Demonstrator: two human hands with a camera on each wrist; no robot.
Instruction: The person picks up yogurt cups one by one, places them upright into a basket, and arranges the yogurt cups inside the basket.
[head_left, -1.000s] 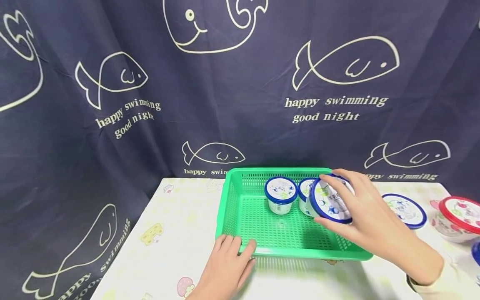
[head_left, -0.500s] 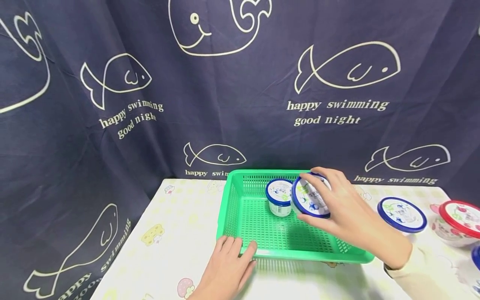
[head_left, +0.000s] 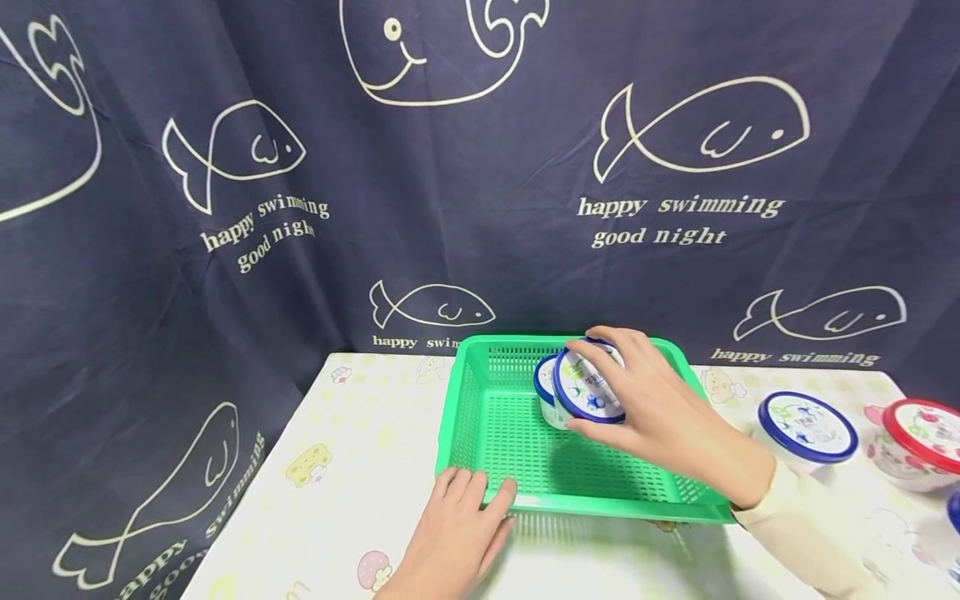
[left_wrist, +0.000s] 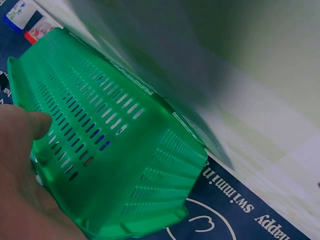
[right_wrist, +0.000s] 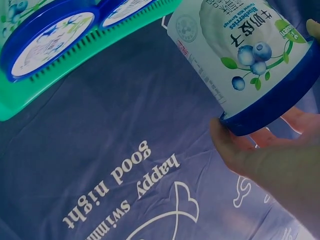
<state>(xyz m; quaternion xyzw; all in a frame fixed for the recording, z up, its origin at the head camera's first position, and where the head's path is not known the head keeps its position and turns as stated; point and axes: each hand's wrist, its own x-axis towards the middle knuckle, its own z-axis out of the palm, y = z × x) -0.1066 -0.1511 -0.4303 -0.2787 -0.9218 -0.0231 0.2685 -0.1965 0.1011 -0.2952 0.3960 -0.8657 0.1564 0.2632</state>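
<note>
Right hand (head_left: 652, 404): the grip holds a blueberry tub (head_left: 588, 387) around its blue-lidded end, thumb on the near edge, fingers on the far. The tub lies tilted within the grip, over the green basket (head_left: 622, 505), partly hiding a second tub (head_left: 545, 382). Left hand (head_left: 453, 529): fingers hooked over the basket's near rim. Worktop (head_left: 360, 467), right: a red-lidded tub (head_left: 928, 437).

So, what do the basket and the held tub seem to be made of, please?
The basket: probably plastic, slightly shiny, by its regular slots and pale rim highlight. Held tub: smooth printed wall, perhaps plastic or coated card; its evenly coloured blue lid looks plastic.
</note>
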